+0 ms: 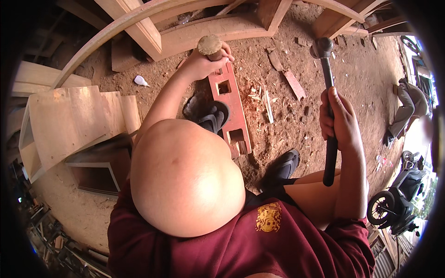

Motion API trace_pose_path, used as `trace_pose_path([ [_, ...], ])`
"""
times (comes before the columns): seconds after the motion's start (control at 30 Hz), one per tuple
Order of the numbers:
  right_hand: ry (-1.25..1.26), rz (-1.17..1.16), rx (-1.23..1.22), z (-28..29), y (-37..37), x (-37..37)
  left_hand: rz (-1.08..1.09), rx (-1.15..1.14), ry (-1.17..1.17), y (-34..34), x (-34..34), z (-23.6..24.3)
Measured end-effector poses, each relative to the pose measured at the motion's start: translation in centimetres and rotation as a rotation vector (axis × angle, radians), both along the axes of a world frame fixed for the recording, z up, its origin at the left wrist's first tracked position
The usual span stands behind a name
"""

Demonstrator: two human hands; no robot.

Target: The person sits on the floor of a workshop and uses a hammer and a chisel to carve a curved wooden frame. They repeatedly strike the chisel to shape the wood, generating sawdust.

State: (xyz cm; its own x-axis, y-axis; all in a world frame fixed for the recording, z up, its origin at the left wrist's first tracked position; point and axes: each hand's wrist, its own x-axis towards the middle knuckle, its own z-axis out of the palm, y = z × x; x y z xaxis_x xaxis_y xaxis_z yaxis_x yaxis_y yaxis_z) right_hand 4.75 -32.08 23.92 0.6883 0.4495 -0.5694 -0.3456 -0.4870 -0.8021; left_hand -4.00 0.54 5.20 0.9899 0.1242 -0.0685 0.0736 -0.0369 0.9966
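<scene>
My left hand (204,65) is wrapped round the handle of a chisel (209,45), its round, battered wooden butt facing up; the blade is hidden below. It rests over the far end of a reddish wooden beam (237,107) lying on the ground, which has square mortises cut through it. My right hand (342,119) grips a hammer (330,160) by its black handle, its metal head raised off to the right of the beam. One sandalled foot (212,119) presses against the beam's left side; the other foot (283,164) is on the dirt to its right.
Wood shavings (268,104) and a reddish offcut (294,84) litter the dirt right of the beam. Wooden frames (208,30) stand along the far side. Plywood pieces (79,123) are at left, a white bottle (141,81) nearby. A person (410,104) bends over at right, near a motorcycle (398,197).
</scene>
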Motion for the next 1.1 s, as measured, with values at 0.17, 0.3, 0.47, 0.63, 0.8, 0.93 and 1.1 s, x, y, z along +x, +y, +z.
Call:
trace_pose_path([
  [0.17,-0.003,0.016,0.013,0.2,-0.1,-0.1,-0.075,0.185,-0.022,-0.6,0.5,1.2],
  [0.3,0.002,0.017,0.024,0.2,-0.1,-0.1,-0.082,0.203,-0.045,-0.4,0.4,0.9],
  [0.47,0.032,0.012,0.051,-0.2,0.1,0.1,-0.061,0.201,-0.086,0.1,0.0,0.4],
  [0.63,0.057,0.019,0.072,-0.3,0.4,0.0,-0.078,0.167,-0.041,0.3,-0.1,0.9],
  [0.8,0.042,0.046,0.062,-0.2,0.7,-0.2,-0.121,0.139,0.029,0.5,-0.1,1.2],
  [0.93,0.029,0.047,0.048,0.0,0.9,-0.3,-0.133,0.176,0.015,0.4,-0.2,1.8],
  [1.1,0.031,0.055,0.032,-0.1,1.1,-0.4,-0.11,0.165,-0.026,0.3,-0.5,1.6],
])
